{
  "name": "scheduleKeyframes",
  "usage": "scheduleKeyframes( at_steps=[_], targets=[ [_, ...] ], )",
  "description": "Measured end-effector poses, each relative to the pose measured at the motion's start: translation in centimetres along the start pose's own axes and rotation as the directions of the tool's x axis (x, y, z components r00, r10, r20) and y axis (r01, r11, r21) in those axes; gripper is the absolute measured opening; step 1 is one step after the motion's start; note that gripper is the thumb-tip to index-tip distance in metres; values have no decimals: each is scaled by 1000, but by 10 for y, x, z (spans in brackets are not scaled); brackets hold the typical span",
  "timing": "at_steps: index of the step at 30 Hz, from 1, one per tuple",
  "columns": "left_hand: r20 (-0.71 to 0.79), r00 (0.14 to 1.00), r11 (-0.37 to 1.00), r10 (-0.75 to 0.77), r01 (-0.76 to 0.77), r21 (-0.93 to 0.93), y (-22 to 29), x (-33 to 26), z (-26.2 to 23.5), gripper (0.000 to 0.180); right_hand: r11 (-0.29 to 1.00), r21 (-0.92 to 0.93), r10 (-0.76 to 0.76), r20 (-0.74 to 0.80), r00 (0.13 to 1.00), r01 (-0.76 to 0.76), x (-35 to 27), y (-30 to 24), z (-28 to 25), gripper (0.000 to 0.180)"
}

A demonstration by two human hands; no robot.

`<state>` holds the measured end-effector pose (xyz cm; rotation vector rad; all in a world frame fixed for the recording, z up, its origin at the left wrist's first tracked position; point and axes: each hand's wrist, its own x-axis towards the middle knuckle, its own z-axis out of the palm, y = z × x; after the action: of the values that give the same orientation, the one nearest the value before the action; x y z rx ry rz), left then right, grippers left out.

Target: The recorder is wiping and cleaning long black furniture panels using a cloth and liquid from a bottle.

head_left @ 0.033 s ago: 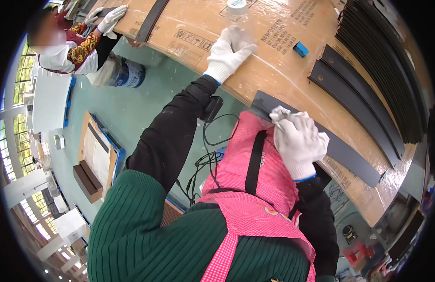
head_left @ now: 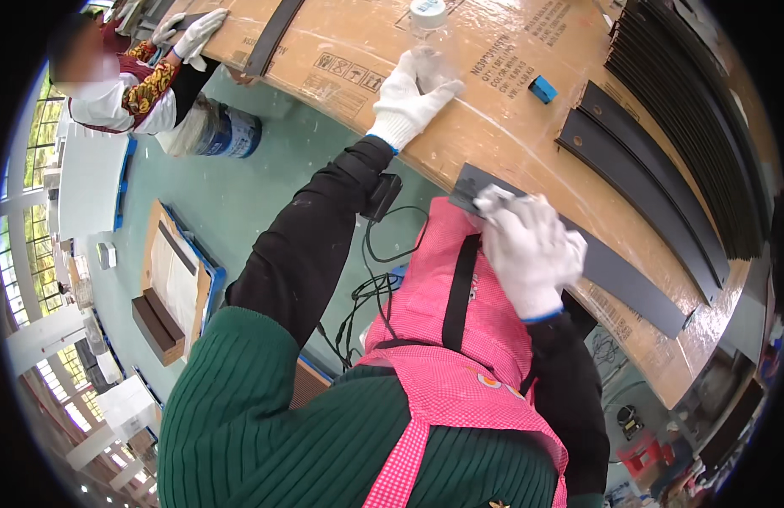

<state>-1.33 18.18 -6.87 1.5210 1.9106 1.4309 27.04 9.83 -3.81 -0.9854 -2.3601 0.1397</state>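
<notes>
On the cardboard surface [head_left: 502, 127], my left hand [head_left: 409, 102], in a white knit glove, is closed around a clear bottle [head_left: 428, 12] with a whitish cap. Bent fingers of my gloved right hand [head_left: 534, 250] press what looks like a crumpled white cloth [head_left: 492, 200] against one end of a dark grey slat [head_left: 629, 284]. That hand is smeared by motion, so the cloth's edges are unclear. The slat lies flat along the near edge, its middle partly hidden under my right hand.
To the right lie two dark slats [head_left: 642, 186] beside a row of several more [head_left: 688, 110]. A blue block [head_left: 542, 90] sits near them. Another dark slat [head_left: 273, 38] crosses the far left. A person [head_left: 133, 89] in white gloves works there, next to a blue bucket [head_left: 239, 131].
My right hand has shifted slightly left with the cloth along the slat. My left hand and the bottle stay in place.
</notes>
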Motion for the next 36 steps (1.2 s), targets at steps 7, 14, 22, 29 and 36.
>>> scheduleKeyframes(
  at_steps=[7,14,22,29,36],
  targets=[
    [36,998,998,-60,61,-30,-1,-7,-8,73,981,191,-37,106,994,16,15,-8,-1,15],
    [-12,1000,999,-26,26,21,1,0,6,73,1000,5,-18,115,993,18,29,-26,24,14],
    [-18,999,999,-42,42,-18,-3,-1,-1,76,919,-149,394,316,863,-365,22,-1,-29,22],
    [39,995,994,-94,96,-54,5,-2,2,74,978,-34,207,282,937,-206,59,-20,23,28],
    [2,999,998,-54,54,38,9,2,4,74,957,-91,289,225,931,-275,44,-15,1,33]
  ],
)
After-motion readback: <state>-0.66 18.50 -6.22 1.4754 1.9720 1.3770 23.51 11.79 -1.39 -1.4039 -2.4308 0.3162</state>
